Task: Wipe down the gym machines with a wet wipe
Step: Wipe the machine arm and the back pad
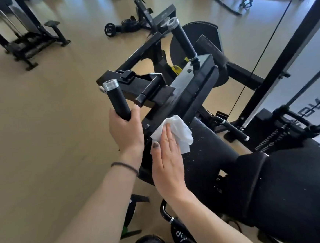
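The left hand [125, 131] has its grip wrapped round the lower end of the near handle [117, 101], a black foam-covered post with a silver cap that rises toward 12 o'clock from the fist. The right hand [167, 159] lies flat, fingers straight and together, pressing the wet wipe [177, 133] onto the machine where the black crossbar [191, 92] meets the top of the padded rest [211, 155]; it holds nothing by curling, only by pressure. The wipe is bunched, spilling out from under the fingertips toward 2 o'clock, and pale specks dot the pad just at 4 o'clock of it.

The step in hand looks like wiping the pad and bar junction while the other hand steadies the frame. To do it well, I would keep the palm flat and spread the wipe out so more of it bears on the surface, then draw long overlapping strokes down the pad toward 5 o'clock, carrying the specks off the edge rather than smearing them. The steadying hold on the handle should stay firm, since the arm may swing. The far handle [182, 37], at 1 o'clock of the crossbar, and the near one under the fist would come after.
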The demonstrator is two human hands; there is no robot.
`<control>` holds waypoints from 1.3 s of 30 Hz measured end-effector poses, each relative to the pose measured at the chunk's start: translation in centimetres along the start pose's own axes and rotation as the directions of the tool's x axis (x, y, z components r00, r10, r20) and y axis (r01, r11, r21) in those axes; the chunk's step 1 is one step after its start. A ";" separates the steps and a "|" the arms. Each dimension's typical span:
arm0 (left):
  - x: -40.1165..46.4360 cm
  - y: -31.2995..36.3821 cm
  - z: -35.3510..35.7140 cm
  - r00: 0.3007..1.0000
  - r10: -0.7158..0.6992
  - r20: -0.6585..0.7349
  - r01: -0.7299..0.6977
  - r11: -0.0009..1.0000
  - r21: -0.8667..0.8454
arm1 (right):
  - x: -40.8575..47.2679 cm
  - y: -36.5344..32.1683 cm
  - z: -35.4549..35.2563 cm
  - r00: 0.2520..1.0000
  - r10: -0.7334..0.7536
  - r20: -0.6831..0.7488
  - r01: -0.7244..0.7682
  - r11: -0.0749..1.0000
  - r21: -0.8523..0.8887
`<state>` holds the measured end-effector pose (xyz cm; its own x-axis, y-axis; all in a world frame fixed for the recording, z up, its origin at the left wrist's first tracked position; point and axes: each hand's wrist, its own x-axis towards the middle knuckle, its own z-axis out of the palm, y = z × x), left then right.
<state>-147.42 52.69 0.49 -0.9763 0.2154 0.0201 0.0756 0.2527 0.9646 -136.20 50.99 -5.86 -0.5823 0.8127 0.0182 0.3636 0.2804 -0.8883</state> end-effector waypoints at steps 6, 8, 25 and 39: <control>0.0 -0.7 0.5 1.000 -0.006 -0.029 0.005 1.000 -0.029 | 2.6 1.0 -0.7 0.996 0.089 0.006 -0.088 0.992 -0.090; 0.2 -1.0 0.5 1.000 -0.018 -0.025 0.018 1.000 -0.016 | 5.2 1.6 -1.8 0.990 0.136 -0.020 -0.137 0.990 -0.045; 0.0 -1.2 0.7 0.998 0.022 -0.062 -0.020 0.999 0.025 | 6.4 1.5 -2.1 0.989 0.144 -0.034 -0.142 0.989 0.037; 0.0 -1.5 0.7 0.998 0.040 -0.049 -0.038 0.998 0.041 | 4.8 1.5 -1.9 0.997 0.076 0.007 -0.075 0.992 -0.097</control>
<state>-147.43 52.99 -1.16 -0.9813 0.1789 0.0710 0.1204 0.2826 0.9517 -137.07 56.26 -6.22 -0.5580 0.8282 -0.0523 0.4751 0.2672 -0.8384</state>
